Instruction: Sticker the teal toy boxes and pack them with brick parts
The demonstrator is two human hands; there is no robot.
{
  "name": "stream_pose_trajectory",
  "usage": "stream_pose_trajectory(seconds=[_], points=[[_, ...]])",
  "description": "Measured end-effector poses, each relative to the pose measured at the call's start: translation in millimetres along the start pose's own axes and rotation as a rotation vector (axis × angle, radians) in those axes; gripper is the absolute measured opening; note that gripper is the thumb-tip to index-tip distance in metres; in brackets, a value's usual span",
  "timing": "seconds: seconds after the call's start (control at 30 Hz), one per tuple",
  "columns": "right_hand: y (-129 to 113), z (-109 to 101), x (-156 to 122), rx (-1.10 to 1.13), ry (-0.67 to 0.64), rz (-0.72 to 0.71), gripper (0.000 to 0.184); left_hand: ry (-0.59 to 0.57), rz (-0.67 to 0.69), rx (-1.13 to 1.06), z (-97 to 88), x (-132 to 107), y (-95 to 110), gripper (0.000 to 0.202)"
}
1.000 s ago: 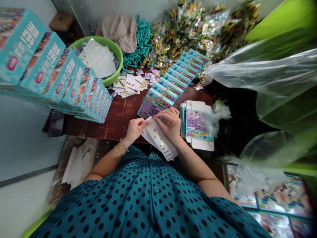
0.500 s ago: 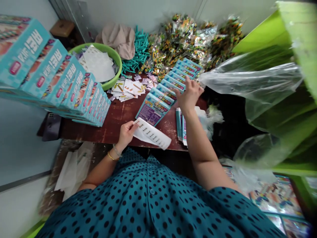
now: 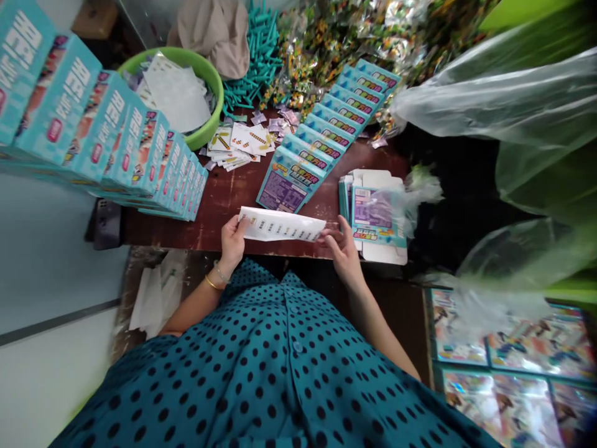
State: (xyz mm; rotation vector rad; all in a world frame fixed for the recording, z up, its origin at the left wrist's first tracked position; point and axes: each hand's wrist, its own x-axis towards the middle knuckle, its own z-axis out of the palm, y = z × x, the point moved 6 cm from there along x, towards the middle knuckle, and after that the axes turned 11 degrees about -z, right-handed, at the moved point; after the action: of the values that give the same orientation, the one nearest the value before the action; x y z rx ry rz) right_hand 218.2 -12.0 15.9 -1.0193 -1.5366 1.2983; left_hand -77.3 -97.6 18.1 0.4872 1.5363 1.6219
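A white sheet of small printed stickers [image 3: 284, 227] is held level over the table's front edge. My left hand [image 3: 233, 241] pinches its left end between thumb and fingers. At its right end is my right hand [image 3: 344, 252], fingers apart, the fingertips at or just behind the sheet's corner; whether they touch it is unclear. Just beyond the sheet, a slanting row of overlapping teal boxes [image 3: 289, 180] with purple panels runs away to the back right. To the right of my right hand lies a stack of flat box cartons [image 3: 373, 211], partly under clear plastic.
Tall stacked teal boxes [image 3: 112, 137] stand on the left. Behind are a green basin [image 3: 217, 112] of papers, printed cards [image 3: 249, 140], teal sticks [image 3: 259, 56] and bagged colourful pieces [image 3: 308, 62]. Plastic sheeting [image 3: 466, 93] hangs at right, above packed boxes [image 3: 466, 330].
My right hand has come back from the row of boxes to the sheet's right end. The sheet has turned from slanting to nearly level. The view has shifted downward.
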Motion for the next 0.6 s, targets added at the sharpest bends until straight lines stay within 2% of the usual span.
stream_pose_trajectory(seconds=[0.07,0.17,0.2,0.33,0.47,0.6], points=[[2,3,-2,0.048,0.018,-0.016,0.074,-0.019,-0.023,-0.001,2.7,-4,-5,0.042],[3,-6,-1,-0.004,0.190,-0.070,0.069,0.001,-0.037,-0.006,2.3,-8,-7,0.043],[5,-7,0,-0.008,0.209,-0.071,0.068,0.019,-0.029,0.000,0.9,-9,-7,0.044],[8,5,2,0.017,0.109,-0.076,0.067,0.051,0.032,0.154,-3.3,-11,-3,0.044],[9,7,4,-0.119,0.204,-0.142,0.070,0.045,0.022,0.250,-7.1,-10,-5,0.048],[10,21,3,-0.134,0.079,-0.116,0.074,0.096,0.031,0.280,-16.1,-8,-2,0.050]])
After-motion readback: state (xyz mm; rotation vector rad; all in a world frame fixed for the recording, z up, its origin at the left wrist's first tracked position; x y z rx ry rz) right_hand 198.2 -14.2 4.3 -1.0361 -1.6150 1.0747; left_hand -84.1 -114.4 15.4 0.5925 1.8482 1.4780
